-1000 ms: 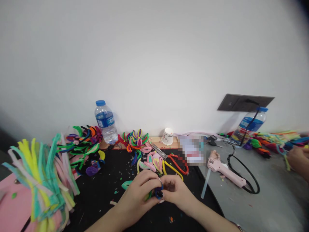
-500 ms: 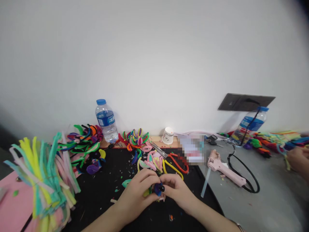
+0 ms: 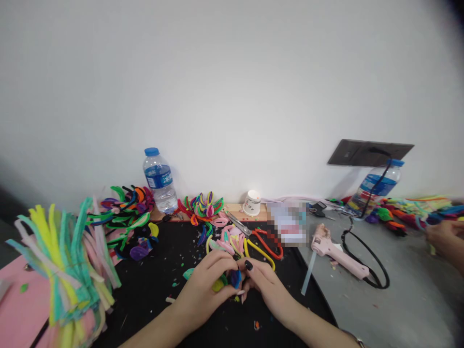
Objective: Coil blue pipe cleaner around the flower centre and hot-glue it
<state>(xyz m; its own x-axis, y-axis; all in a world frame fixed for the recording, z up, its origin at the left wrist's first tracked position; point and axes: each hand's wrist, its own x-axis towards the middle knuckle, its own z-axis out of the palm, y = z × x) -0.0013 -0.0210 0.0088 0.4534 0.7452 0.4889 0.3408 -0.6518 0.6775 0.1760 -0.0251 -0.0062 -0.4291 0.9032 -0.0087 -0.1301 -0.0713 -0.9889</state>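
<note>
Blue fuzzy piece, apparently unfinished, grasped by left hand; right hand, grip unclear; far loops formed, near-left stems straight.

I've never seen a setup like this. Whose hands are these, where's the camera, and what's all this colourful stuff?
There's no machine here: you see a person's bare left hand and right hand. The camera is worn on that person's head, looking forward and down. The left hand holds a small blue piece; the right is close against it, its grip unclear. Beyond the hands lie scissors and coloured fuzzy loops. To the left is a bundle of pastel strips; behind it stands a water bottle. On the right, a pink glue gun lies on a grey surface. Another person's hand shows at the far right.
</note>
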